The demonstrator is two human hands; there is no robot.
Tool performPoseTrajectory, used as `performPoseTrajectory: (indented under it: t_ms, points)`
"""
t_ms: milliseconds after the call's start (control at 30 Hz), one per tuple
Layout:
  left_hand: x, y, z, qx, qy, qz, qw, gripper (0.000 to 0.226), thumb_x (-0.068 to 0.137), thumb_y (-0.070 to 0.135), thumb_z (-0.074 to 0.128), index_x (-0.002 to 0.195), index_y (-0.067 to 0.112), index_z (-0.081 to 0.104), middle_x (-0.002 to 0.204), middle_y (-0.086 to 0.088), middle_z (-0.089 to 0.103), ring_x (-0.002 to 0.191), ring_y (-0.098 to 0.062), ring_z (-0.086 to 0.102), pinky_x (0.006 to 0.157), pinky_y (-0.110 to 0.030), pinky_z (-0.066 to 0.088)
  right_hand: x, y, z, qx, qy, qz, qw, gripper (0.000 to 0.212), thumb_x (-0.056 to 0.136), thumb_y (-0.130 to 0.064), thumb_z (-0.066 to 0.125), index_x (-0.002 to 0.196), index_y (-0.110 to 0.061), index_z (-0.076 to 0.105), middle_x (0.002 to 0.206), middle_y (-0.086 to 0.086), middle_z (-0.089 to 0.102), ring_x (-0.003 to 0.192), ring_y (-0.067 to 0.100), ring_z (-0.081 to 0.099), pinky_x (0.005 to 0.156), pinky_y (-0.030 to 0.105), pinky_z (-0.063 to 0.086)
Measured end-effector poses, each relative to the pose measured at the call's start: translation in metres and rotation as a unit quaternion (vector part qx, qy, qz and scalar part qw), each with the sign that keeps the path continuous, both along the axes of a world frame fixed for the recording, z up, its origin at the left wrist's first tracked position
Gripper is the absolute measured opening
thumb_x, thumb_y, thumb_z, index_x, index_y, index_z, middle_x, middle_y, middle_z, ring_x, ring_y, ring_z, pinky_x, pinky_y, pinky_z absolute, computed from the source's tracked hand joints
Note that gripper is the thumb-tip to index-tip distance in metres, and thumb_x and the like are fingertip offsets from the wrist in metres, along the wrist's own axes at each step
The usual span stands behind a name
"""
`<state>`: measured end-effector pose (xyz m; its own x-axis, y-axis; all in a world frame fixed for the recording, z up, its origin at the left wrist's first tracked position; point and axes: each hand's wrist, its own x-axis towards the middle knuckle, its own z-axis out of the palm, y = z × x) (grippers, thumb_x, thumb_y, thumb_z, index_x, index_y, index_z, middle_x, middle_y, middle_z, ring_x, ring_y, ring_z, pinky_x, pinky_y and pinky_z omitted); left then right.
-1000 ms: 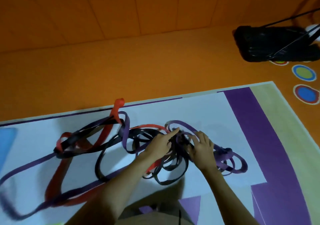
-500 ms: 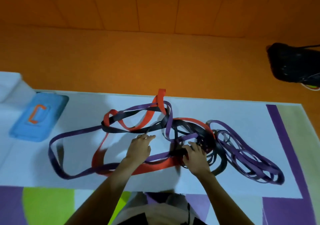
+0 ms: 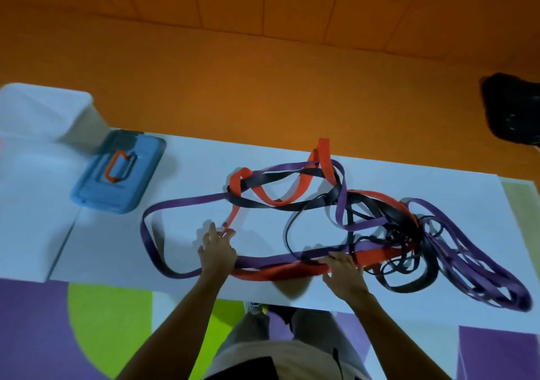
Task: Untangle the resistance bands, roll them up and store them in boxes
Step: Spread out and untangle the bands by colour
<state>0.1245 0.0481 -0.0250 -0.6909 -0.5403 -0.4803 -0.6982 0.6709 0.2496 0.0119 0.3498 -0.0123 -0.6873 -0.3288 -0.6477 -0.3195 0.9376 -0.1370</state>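
Observation:
A tangle of resistance bands lies on the white mat (image 3: 204, 160). A wide red band (image 3: 280, 271), a wide purple band (image 3: 187, 201) and black bands (image 3: 409, 286) cross one another. Several thin purple loops (image 3: 482, 277) trail to the right. My left hand (image 3: 217, 251) rests on the purple and red bands at the left with its fingers straight and spread, and a red strip reaches its fingertips. My right hand (image 3: 344, 274) curls its fingers over the red band, just left of the dense knot (image 3: 406, 233).
A blue box lid (image 3: 117, 175) with an orange handle lies at the left on the mat. Behind it stands a white box (image 3: 41, 111). A black bag (image 3: 511, 111) sits on the orange floor at the far right. My knees are below the mat's near edge.
My hands have moved apart. The left hand slid left along the bands, and the red and purple stretch now lies drawn out between the two hands. The view has shifted.

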Motion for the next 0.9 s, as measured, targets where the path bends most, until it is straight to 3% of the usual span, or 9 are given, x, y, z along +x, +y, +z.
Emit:
performPoseTrajectory:
  t_ms: [100, 200, 300, 400, 500, 633, 767, 900]
  points:
    - [0.008, -0.019, -0.005, 0.062, 0.022, 0.053, 0.996, 0.062, 0.102, -0.003, 0.041, 0.16, 0.019, 0.043, 0.167, -0.015, 0.032, 0.147, -0.038, 0.038, 0.118, -0.052, 0.041, 0.01, -0.011, -0.003, 0.011, -0.009, -0.005, 1.0, 0.044, 0.104, -0.033, 0.057, 0.148, -0.032, 0.052, 0.159, -0.005, 0.044, 0.155, 0.022, 0.029, 0.125, 0.058, 0.023]
    - [0.012, -0.032, -0.004, 0.07, 0.104, 0.12, 0.985, 0.058, 0.102, -0.003, 0.044, 0.159, 0.007, 0.042, 0.157, -0.019, 0.047, 0.142, -0.04, 0.048, 0.121, -0.049, 0.039, 0.01, -0.019, -0.003, 0.046, 0.038, -0.013, 0.998, 0.031, 0.099, -0.029, 0.059, 0.13, -0.031, 0.061, 0.141, -0.006, 0.057, 0.142, 0.021, 0.043, 0.123, 0.06, 0.025]
    - [0.018, -0.037, -0.002, 0.061, 0.142, 0.145, 0.977, 0.062, 0.098, -0.006, 0.05, 0.158, 0.007, 0.043, 0.158, -0.018, 0.046, 0.135, -0.039, 0.054, 0.113, -0.048, 0.046, 0.006, -0.023, -0.001, 0.091, 0.066, -0.019, 0.993, 0.025, 0.097, -0.024, 0.053, 0.119, -0.027, 0.064, 0.128, -0.003, 0.063, 0.133, 0.023, 0.049, 0.119, 0.063, 0.028]
    - [0.021, -0.039, -0.005, 0.06, 0.106, 0.144, 0.982, 0.056, 0.099, -0.001, 0.053, 0.152, 0.016, 0.053, 0.16, -0.014, 0.041, 0.133, -0.038, 0.055, 0.108, -0.05, 0.05, 0.001, -0.023, 0.0, 0.102, 0.095, -0.009, 0.99, 0.027, 0.098, -0.023, 0.05, 0.121, -0.025, 0.063, 0.126, -0.001, 0.064, 0.13, 0.024, 0.05, 0.118, 0.061, 0.03]
    - [0.018, -0.044, -0.003, 0.016, 0.069, 0.092, 0.993, 0.043, 0.098, 0.009, 0.059, 0.14, 0.02, 0.064, 0.157, -0.011, 0.044, 0.142, -0.035, 0.042, 0.107, -0.051, 0.049, -0.002, -0.019, -0.003, 0.043, 0.121, 0.012, 0.992, 0.033, 0.1, -0.026, 0.052, 0.131, -0.026, 0.061, 0.137, -0.001, 0.058, 0.135, 0.022, 0.047, 0.116, 0.05, 0.034]
    - [-0.003, -0.04, 0.0, -0.003, 0.117, 0.0, 0.993, 0.037, 0.099, 0.013, 0.063, 0.136, 0.021, 0.065, 0.162, -0.008, 0.042, 0.151, -0.029, 0.035, 0.119, -0.046, 0.04, -0.007, -0.018, -0.008, -0.057, 0.082, 0.046, 0.994, 0.046, 0.104, -0.03, 0.054, 0.149, -0.025, 0.049, 0.159, -0.001, 0.042, 0.15, 0.022, 0.036, 0.12, 0.044, 0.036]
    - [-0.051, -0.023, 0.002, -0.023, 0.148, -0.126, 0.981, 0.051, 0.104, 0.015, 0.059, 0.154, 0.024, 0.05, 0.171, -0.001, 0.032, 0.159, -0.023, 0.024, 0.13, -0.042, 0.024, -0.007, -0.02, -0.009, -0.077, -0.036, 0.081, 0.993, 0.065, 0.102, -0.034, 0.063, 0.161, -0.032, 0.035, 0.167, 0.0, 0.032, 0.151, 0.027, 0.037, 0.124, 0.046, 0.034]
    - [-0.094, -0.007, -0.002, -0.057, 0.091, -0.241, 0.965, 0.068, 0.103, 0.014, 0.057, 0.164, 0.021, 0.028, 0.171, -0.002, 0.029, 0.161, -0.025, 0.018, 0.132, -0.048, 0.016, -0.002, -0.016, -0.018, -0.083, -0.013, 0.105, 0.991, 0.073, 0.099, -0.026, 0.069, 0.162, -0.028, 0.031, 0.163, 0.002, 0.041, 0.143, 0.025, 0.05, 0.118, 0.042, 0.043]
